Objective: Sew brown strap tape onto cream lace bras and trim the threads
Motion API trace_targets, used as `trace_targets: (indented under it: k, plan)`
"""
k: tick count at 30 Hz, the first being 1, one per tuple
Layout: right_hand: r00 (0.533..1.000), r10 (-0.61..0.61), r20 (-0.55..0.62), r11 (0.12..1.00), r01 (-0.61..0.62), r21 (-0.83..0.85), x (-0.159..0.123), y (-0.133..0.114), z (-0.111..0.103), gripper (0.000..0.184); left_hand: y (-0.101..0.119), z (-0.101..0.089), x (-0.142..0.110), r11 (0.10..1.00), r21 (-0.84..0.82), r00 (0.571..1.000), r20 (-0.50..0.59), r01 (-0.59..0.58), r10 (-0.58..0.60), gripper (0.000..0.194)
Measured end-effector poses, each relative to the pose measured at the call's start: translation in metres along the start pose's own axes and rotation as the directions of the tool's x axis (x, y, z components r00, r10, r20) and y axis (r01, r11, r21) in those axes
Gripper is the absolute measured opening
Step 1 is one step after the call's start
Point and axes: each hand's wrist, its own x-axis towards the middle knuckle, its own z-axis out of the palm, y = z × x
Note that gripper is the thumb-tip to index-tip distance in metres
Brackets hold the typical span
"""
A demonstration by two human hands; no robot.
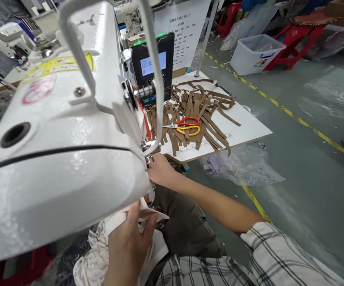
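Note:
A large white sewing machine head (55, 131) fills the left of the view and hides the needle area. My right hand (159, 170) reaches under the machine's front end by the presser foot; its fingers are hidden behind the machine. My left hand (127, 246) is lower, fingers closed on a piece of white fabric (121, 220) close to the machine's underside. White lace fabric (93, 264) lies in my lap below that hand.
On the white table (249, 127) lie several brown strips (196, 111) with red-and-yellow scissors (186, 126) on top. A black control panel (154, 65) stands behind. A clear plastic bag (240, 165) and a white bin (255, 53) sit on the floor.

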Motion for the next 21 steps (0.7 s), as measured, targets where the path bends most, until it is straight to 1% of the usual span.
trace_targets:
  k: [2, 4, 7, 9, 11, 13, 17, 19, 21]
  plan:
    - [1.000, -0.002, -0.023, 0.998, 0.004, 0.065, -0.002, 0.000, -0.001, 0.022, 0.000, 0.000, 0.000, 1.000, -0.003, 1.000, 0.008, -0.007, 0.007, 0.065]
    - [0.998, 0.023, -0.053, 0.987, -0.014, 0.159, -0.005, 0.000, -0.003, 0.023, 0.001, -0.001, 0.001, 1.000, 0.005, 1.000, 0.019, -0.024, 0.024, 0.063]
    - [0.989, 0.102, -0.108, 0.951, -0.065, 0.303, -0.015, 0.000, -0.004, 0.025, -0.001, -0.001, 0.000, 0.999, 0.010, 0.999, 0.026, -0.036, 0.036, 0.060]
    - [0.981, 0.150, -0.121, 0.912, -0.091, 0.400, -0.024, 0.001, -0.003, 0.028, -0.004, -0.001, -0.002, 0.999, -0.002, 0.999, 0.017, -0.034, 0.034, 0.060]
    - [0.975, 0.197, -0.104, 0.867, -0.124, 0.482, -0.034, 0.002, -0.002, 0.030, -0.007, 0.001, -0.004, 0.999, -0.024, 0.999, -0.004, -0.045, 0.045, 0.060]
    - [0.969, 0.240, -0.062, 0.826, -0.170, 0.538, -0.043, 0.003, -0.002, 0.031, -0.009, 0.003, -0.005, 0.997, -0.048, 0.997, -0.047, -0.064, 0.062, 0.063]
    - [0.954, 0.299, 0.033, 0.748, -0.255, 0.613, -0.061, 0.001, -0.008, 0.029, -0.013, 0.009, -0.006, 0.997, -0.054, 0.986, -0.160, -0.053, 0.044, 0.082]
    - [0.949, 0.309, 0.064, 0.704, -0.274, 0.656, -0.071, -0.001, -0.013, 0.028, -0.010, 0.013, -0.010, 0.998, -0.051, 0.985, -0.168, -0.035, 0.026, 0.086]
    - [0.949, 0.302, 0.089, 0.691, -0.282, 0.666, -0.084, -0.005, -0.016, 0.030, 0.001, 0.020, -0.021, 0.998, -0.048, 0.988, -0.151, -0.035, 0.028, 0.090]
